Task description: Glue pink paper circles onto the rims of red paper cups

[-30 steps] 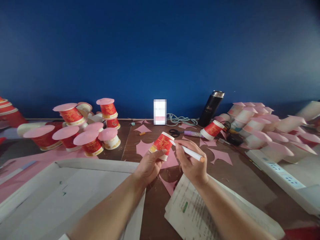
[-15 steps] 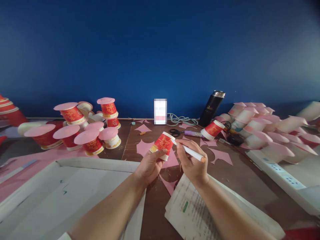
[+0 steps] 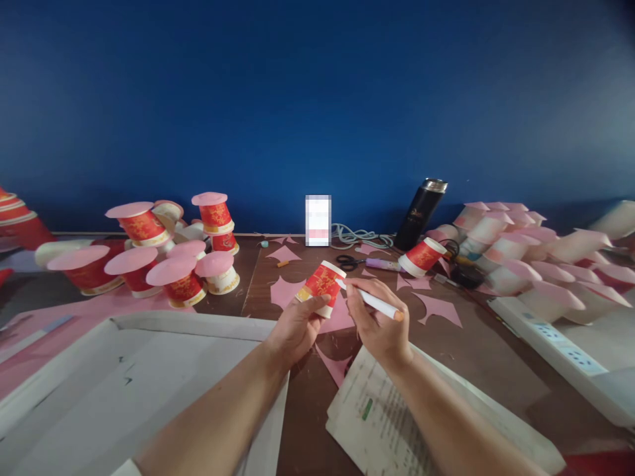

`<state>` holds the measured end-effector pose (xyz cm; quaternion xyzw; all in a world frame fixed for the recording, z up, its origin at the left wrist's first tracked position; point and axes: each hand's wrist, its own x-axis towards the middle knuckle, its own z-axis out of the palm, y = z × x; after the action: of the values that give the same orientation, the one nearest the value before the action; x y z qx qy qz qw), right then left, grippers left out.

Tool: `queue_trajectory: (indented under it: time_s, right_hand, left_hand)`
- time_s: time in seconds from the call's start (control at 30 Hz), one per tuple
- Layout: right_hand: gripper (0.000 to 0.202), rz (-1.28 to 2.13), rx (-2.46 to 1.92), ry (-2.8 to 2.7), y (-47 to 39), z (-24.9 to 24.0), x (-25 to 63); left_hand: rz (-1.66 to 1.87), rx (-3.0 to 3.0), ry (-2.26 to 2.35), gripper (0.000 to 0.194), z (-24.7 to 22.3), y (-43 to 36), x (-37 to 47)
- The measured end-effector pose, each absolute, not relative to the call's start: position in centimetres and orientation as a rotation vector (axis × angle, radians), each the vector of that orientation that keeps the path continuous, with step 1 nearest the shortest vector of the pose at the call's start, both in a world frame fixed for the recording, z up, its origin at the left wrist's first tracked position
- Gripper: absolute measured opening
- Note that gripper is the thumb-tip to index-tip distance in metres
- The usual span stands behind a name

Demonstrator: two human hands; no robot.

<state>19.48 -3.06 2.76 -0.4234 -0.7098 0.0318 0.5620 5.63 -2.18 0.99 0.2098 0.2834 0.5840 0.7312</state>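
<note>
In the middle of the view, a red paper cup (image 3: 322, 283) is grasped by the left hand (image 3: 301, 325), and a white pen (image 3: 380, 305) is pinched in the right hand (image 3: 383, 327), its tip close by the cup's wall. Steady, light pressure seems best kept on the cup; the white tray (image 3: 198, 324) is met past eight o'clock, while more elbow room appears offered by the brown tabletop (image 3: 491, 350) toward four o'clock.
</note>
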Motion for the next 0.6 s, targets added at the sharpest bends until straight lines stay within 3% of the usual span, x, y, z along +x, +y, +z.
queue_trajectory:
  time_s: [0.6]
  right_hand:
    - [0.012,0.077,-0.989,-1.685,-3.34,2.93,19.19]
  left_hand:
    - [1.284,0.469,0.615,0.033,0.80,-2.10,5.53]
